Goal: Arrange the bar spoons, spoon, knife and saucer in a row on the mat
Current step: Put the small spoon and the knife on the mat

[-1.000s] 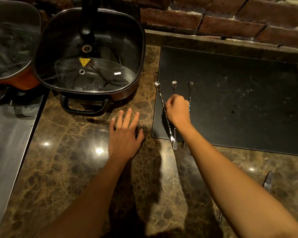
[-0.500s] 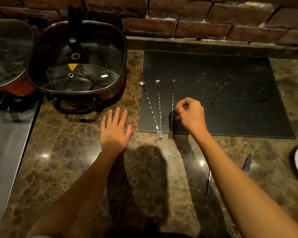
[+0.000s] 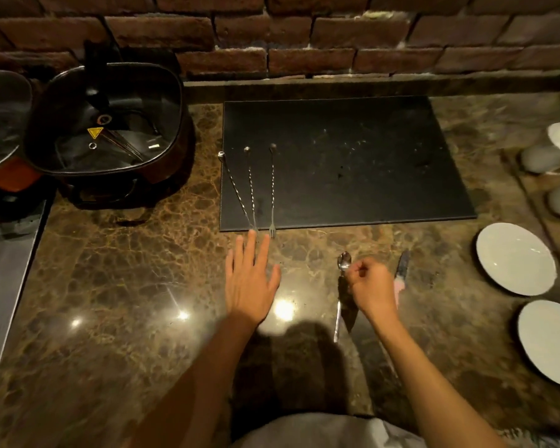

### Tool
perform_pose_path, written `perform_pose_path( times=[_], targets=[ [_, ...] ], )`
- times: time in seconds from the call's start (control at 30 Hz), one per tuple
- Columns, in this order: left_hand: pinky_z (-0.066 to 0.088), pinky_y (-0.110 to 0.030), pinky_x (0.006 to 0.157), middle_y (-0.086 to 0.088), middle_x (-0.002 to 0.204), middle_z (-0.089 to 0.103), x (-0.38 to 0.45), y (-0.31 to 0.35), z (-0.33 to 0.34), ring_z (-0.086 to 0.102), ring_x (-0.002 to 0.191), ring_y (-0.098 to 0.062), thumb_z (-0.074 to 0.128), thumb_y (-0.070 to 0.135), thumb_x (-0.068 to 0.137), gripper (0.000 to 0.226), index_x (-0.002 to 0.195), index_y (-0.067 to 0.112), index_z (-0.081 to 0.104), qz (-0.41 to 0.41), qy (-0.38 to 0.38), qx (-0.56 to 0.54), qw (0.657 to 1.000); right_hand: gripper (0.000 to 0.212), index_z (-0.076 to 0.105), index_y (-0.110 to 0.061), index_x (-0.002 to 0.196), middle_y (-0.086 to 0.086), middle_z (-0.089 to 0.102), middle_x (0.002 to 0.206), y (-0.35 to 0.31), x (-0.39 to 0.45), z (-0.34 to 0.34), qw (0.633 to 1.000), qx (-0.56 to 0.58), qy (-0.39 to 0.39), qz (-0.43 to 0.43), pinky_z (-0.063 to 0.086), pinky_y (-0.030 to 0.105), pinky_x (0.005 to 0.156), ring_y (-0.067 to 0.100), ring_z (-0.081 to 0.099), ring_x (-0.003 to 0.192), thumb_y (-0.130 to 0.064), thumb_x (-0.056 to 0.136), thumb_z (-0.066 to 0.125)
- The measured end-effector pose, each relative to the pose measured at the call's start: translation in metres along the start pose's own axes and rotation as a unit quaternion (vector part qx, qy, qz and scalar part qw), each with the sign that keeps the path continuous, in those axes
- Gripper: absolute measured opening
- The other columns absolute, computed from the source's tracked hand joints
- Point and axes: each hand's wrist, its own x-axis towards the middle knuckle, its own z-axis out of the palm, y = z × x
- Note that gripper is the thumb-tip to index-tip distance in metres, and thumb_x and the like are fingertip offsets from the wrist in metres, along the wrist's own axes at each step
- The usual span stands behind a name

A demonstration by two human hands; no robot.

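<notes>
Three twisted bar spoons (image 3: 250,185) lie side by side on the left part of the black mat (image 3: 353,163), their forked ends over its front edge. A spoon (image 3: 344,261) lies on the marble counter in front of the mat. To its right is a knife (image 3: 402,266) with a pink handle. My right hand (image 3: 372,286) hovers between them, fingers curled together at the spoon's neck; I cannot tell whether they pinch it. My left hand (image 3: 251,279) rests flat and open just below the bar spoons. A white saucer (image 3: 516,258) sits at the right.
A second white saucer (image 3: 552,342) lies nearer me at the right edge. A tray (image 3: 530,189) with white cups stands beyond them. A square electric pot with a glass lid (image 3: 104,130) sits left of the mat. A brick wall (image 3: 304,33) closes the back.
My right hand has left the bar spoons and come back and to the right, down to the spoon on the counter. The view has tilted, bringing the spoon, knife and saucers into sight.
</notes>
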Motion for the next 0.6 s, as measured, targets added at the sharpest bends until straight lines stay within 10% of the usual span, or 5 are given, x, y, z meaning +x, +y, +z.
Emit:
perform_pose_path(
  times=[0.33,0.6],
  targets=[
    [-0.011,-0.039,0.124,-0.004,0.173,0.0,0.019,0.052,0.036,-0.009,0.159,-0.025,0.031,0.05,0.104,0.067,0.164,0.028,0.009,0.112,-0.083,0.051,0.989,0.023,0.057,0.004,0.111,0.02,0.059,0.107,0.034,-0.044,0.028,0.981,-0.186,-0.01,-0.054,0.034,0.032,0.081,0.032,0.053,0.103,-0.015,0.097,0.054],
    [0.003,-0.048,0.129,-0.001,0.17,-0.01,0.056,0.067,0.06,-0.005,0.16,-0.027,0.012,0.057,0.099,0.07,0.163,0.029,0.006,0.105,-0.098,0.106,0.984,0.007,0.058,-0.002,0.088,0.016,0.067,0.091,0.025,-0.013,0.017,0.982,-0.186,-0.035,0.017,0.039,0.033,0.061,0.023,0.056,0.073,-0.004,0.091,0.053]
  ],
)
